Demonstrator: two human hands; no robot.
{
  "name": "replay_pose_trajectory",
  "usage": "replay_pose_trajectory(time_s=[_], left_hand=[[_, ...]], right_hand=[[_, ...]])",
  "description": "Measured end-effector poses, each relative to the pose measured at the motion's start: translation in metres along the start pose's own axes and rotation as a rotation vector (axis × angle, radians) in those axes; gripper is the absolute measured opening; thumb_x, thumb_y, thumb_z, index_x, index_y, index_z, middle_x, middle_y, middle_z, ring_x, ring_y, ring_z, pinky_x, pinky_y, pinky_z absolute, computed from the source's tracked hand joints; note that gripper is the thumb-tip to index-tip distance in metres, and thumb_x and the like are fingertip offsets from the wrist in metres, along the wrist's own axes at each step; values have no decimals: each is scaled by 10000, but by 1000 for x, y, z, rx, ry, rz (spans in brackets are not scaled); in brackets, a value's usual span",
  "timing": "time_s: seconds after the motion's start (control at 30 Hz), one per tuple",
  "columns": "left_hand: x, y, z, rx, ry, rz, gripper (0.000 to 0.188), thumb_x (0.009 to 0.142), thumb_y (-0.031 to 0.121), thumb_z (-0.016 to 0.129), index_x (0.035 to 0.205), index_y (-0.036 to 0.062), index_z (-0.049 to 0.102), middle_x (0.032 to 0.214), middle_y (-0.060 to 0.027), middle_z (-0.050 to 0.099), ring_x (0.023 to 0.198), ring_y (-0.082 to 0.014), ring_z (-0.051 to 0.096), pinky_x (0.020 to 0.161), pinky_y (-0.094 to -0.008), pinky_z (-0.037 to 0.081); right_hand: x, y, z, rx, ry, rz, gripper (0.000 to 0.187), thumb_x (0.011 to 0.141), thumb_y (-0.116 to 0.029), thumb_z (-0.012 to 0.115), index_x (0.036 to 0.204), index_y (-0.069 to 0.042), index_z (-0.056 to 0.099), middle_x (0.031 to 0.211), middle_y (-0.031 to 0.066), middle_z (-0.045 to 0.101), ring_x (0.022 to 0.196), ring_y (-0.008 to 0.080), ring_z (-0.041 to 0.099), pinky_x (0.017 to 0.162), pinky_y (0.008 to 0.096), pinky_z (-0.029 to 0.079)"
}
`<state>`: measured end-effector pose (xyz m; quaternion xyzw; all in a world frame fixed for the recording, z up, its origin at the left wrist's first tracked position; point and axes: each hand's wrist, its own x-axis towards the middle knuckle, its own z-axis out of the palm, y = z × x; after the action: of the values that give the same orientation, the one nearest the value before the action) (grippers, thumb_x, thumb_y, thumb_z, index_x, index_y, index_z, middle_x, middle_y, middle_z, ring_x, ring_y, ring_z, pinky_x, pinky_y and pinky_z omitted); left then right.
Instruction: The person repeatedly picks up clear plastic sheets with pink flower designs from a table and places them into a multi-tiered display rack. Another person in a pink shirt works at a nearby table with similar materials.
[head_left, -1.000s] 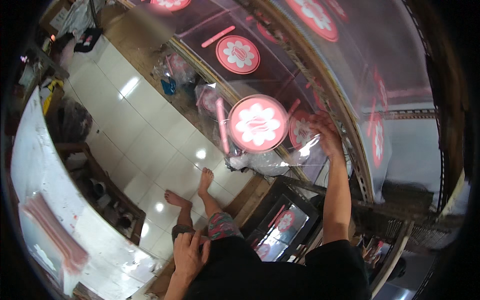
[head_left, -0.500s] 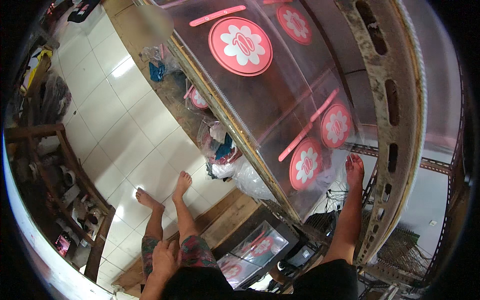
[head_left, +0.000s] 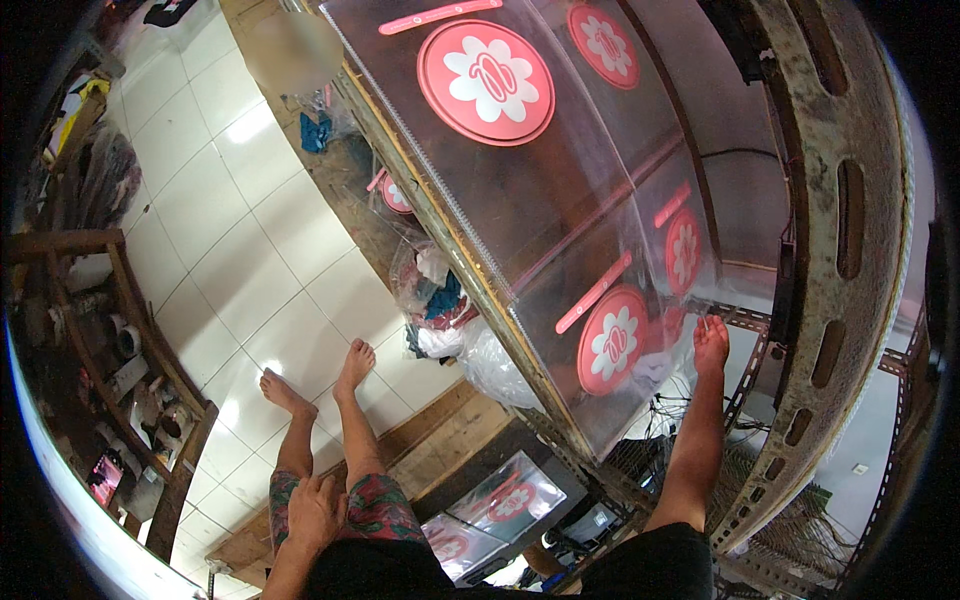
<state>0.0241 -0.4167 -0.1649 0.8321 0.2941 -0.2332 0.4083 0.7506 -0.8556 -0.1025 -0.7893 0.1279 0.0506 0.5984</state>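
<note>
A stack of large clear plastic packs (head_left: 560,190) with round red flower labels (head_left: 486,68) leans across the top of the view. My right hand (head_left: 710,338) is raised at the lower right corner of the packs, beside a red label (head_left: 612,340), fingers curled on the plastic edge. My left hand (head_left: 315,510) rests flat on my thigh, on patterned red and green shorts (head_left: 375,510), and holds nothing. My bare feet (head_left: 320,375) stand on white floor tiles.
A perforated metal rack frame (head_left: 830,300) curves down the right side. Plastic bags of cloth (head_left: 440,300) lie by a wooden ledge (head_left: 440,440). More labelled packs (head_left: 500,500) lie flat below. A cluttered wooden shelf (head_left: 130,360) stands at the left.
The view has swung so the packs fill more of the top. My right hand slid lower along the packs' edge. My left hand stayed on my thigh.
</note>
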Motion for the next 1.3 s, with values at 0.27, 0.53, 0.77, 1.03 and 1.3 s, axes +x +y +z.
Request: replay_pose_trajectory(time_s=[0.27,0.53,0.77,1.03,1.3], left_hand=[[-1,0,6,-23,-11,-17,346,851,221,687,1109,-4,634,1001,-203,640,959,-373,607,841,-465,493],[-7,3,12,-3,62,-8,334,838,201,680,1097,-6,638,974,-206,640,924,-376,613,808,-469,496],[-5,1,6,-7,57,20,342,819,201,695,1093,4,636,945,-190,633,896,-374,609,779,-473,493],[-13,8,0,-26,113,99,341,828,187,699,1111,4,648,912,-187,619,890,-377,603,782,-469,491],[-50,33,-74,-260,255,238,343,884,167,681,1166,-24,645,857,-166,618,803,-335,607,737,-447,492]], right_hand=[[17,-12,-9,-12,-52,-15,423,935,-2,517,1348,-74,458,1313,93,543,1097,258,628,875,369,538],[-25,-27,43,-79,-140,4,419,975,-85,540,1382,-64,445,1343,103,527,1062,250,637,867,365,539],[28,7,-23,-427,113,-182,366,920,-103,592,1279,-32,577,1212,110,627,1062,236,639,927,339,501],[-35,41,44,-577,348,-608,317,906,-122,620,1208,-30,639,1123,107,673,1102,241,623,1015,342,450],[-334,-14,222,-47,-324,-478,224,966,-152,626,1172,-66,619,958,49,690,954,188,675,877,344,529]])
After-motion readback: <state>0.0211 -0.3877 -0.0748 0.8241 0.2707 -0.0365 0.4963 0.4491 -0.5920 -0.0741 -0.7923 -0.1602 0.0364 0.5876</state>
